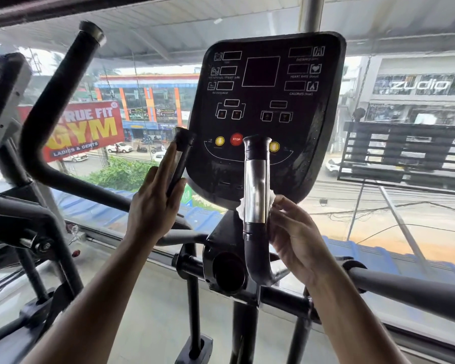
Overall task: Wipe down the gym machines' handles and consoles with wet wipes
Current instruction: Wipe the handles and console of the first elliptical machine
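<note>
A black console with a red STOP button stands in front of me on an elliptical machine. Two short upright handles rise below it. My right hand holds a white wet wipe wrapped behind the right handle, around its shiny metal sensor strip. My left hand lies against the left handle with straight fingers, thumb on the other side of the bar.
A long curved black arm bar rises at the left and another bar runs off to the right. The machine's post and frame stand below. A large window lies straight ahead, and a second machine's console sits far left.
</note>
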The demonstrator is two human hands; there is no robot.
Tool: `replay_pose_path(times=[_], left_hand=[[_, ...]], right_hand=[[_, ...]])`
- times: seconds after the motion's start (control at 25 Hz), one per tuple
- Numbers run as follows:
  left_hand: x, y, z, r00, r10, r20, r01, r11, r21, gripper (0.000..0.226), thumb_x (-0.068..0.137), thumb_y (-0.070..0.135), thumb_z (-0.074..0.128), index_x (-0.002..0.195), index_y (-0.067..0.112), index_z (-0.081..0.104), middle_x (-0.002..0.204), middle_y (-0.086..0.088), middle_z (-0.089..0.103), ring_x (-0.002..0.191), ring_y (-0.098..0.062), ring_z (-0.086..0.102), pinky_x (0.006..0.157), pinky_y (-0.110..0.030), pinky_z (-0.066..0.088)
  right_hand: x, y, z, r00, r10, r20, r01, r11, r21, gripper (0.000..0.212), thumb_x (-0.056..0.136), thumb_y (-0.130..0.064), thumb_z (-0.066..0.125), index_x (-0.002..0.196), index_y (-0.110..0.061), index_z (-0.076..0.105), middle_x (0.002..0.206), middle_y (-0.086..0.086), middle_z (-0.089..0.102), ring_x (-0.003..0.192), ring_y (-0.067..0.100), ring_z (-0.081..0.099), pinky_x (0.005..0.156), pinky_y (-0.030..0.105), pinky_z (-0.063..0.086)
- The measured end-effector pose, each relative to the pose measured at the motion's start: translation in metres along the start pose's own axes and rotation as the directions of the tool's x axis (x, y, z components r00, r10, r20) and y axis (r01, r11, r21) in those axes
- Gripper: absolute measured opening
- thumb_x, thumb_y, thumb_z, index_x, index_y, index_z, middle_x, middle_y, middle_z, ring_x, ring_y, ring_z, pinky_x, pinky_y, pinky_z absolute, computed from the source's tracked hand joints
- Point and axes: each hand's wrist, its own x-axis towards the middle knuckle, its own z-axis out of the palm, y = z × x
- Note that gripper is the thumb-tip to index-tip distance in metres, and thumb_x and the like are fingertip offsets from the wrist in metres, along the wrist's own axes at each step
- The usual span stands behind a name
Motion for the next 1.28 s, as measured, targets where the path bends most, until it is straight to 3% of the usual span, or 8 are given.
replay_pose_path(times=[0.12, 0.32, 0.44, 0.56, 0.72, 0.84, 1.04, 1.28], left_hand=[[0.001, 0.002, 0.0, 1.0, 0.005, -0.004, -0.005, 1.0, 0.014, 0.067, 0.102, 0.049, 0.041, 0.162, 0.047, 0.011, 0.138, -0.01, 0.057, 0.109, -0.044, 0.063, 0.075, -0.052, 0.057], [0.002, 0.0, 0.001, 1.0, 0.018, -0.007, -0.018, 1.0, 0.024, 0.067, 0.103, 0.048, 0.04, 0.163, 0.045, 0.012, 0.135, -0.009, 0.058, 0.104, -0.042, 0.065, 0.07, -0.053, 0.058], [0.001, -0.002, 0.001, 1.0, 0.003, -0.015, -0.003, 1.0, 0.02, 0.068, 0.103, 0.047, 0.043, 0.163, 0.046, 0.012, 0.134, -0.008, 0.058, 0.1, -0.042, 0.066, 0.069, -0.052, 0.057], [0.002, -0.003, 0.002, 1.0, -0.013, -0.023, 0.013, 1.0, 0.012, 0.067, 0.106, 0.044, 0.047, 0.164, 0.044, 0.014, 0.133, -0.007, 0.059, 0.098, -0.041, 0.066, 0.069, -0.048, 0.057], [-0.001, -0.001, -0.002, 0.999, -0.019, -0.033, 0.018, 0.999, -0.044, 0.071, 0.104, 0.035, 0.057, 0.164, 0.041, 0.019, 0.128, -0.014, 0.059, 0.089, -0.049, 0.065, 0.066, -0.049, 0.054], [0.001, 0.001, 0.0, 0.999, -0.018, -0.041, 0.017, 1.0, -0.025, 0.072, 0.103, 0.033, 0.057, 0.164, 0.042, 0.019, 0.123, -0.016, 0.058, 0.084, -0.053, 0.063, 0.068, -0.054, 0.054], [-0.001, -0.004, 0.002, 0.999, 0.007, -0.05, -0.01, 0.999, -0.042, 0.072, 0.102, 0.037, 0.055, 0.164, 0.043, 0.018, 0.118, -0.016, 0.056, 0.079, -0.054, 0.062, 0.064, -0.057, 0.056], [-0.001, -0.006, 0.003, 0.997, 0.048, -0.066, -0.053, 0.995, -0.079, 0.072, 0.102, 0.031, 0.059, 0.164, 0.039, 0.023, 0.113, -0.015, 0.057, 0.071, -0.049, 0.061, 0.057, -0.05, 0.053]], right_hand=[[-0.026, 0.002, -0.003, 0.996, 0.019, -0.082, -0.027, 0.996, -0.088, 0.014, 0.091, 0.0, 0.062, 0.096, -0.011, 0.068, 0.093, 0.016, 0.071, 0.078, 0.02, 0.069, 0.069, 0.026, 0.059], [-0.032, 0.0, 0.01, 0.93, -0.295, -0.218, 0.167, 0.869, -0.465, 0.02, 0.093, 0.002, 0.066, 0.092, -0.016, 0.075, 0.095, 0.005, 0.077, 0.091, 0.016, 0.073, 0.079, 0.026, 0.057], [-0.02, -0.034, 0.027, 0.767, -0.617, 0.177, 0.434, 0.295, -0.851, 0.016, 0.098, -0.003, 0.065, 0.104, -0.012, 0.076, 0.105, 0.004, 0.072, 0.102, 0.014, 0.069, 0.083, 0.021, 0.055], [0.026, -0.073, 0.054, 0.639, -0.507, 0.578, 0.489, -0.312, -0.815, 0.017, 0.097, -0.006, 0.062, 0.104, -0.01, 0.077, 0.106, 0.001, 0.069, 0.103, 0.018, 0.06, 0.092, 0.026, 0.048], [0.06, -0.077, 0.078, 0.82, -0.096, 0.564, 0.411, -0.587, -0.697, 0.02, 0.091, -0.001, 0.065, 0.096, -0.015, 0.079, 0.097, 0.001, 0.076, 0.124, 0.022, 0.057, 0.125, 0.051, 0.019], [0.05, -0.076, 0.087, 0.871, 0.089, 0.483, 0.375, -0.755, -0.538, 0.031, 0.094, -0.001, 0.053, 0.093, -0.022, 0.076, 0.088, -0.001, 0.075, 0.109, 0.018, 0.067, 0.119, 0.047, -0.015], [-0.002, -0.036, 0.089, 0.842, 0.358, 0.403, 0.505, -0.787, -0.356, 0.038, 0.085, -0.001, 0.038, 0.083, -0.024, 0.068, 0.072, -0.008, 0.061, 0.076, 0.015, 0.063, 0.127, 0.053, -0.002], [0.021, -0.069, 0.078, 0.79, 0.051, 0.612, 0.428, -0.76, -0.489, 0.02, 0.091, -0.002, 0.067, 0.087, -0.018, 0.078, 0.089, 0.001, 0.078, 0.123, 0.023, 0.063, 0.125, 0.057, 0.015]])
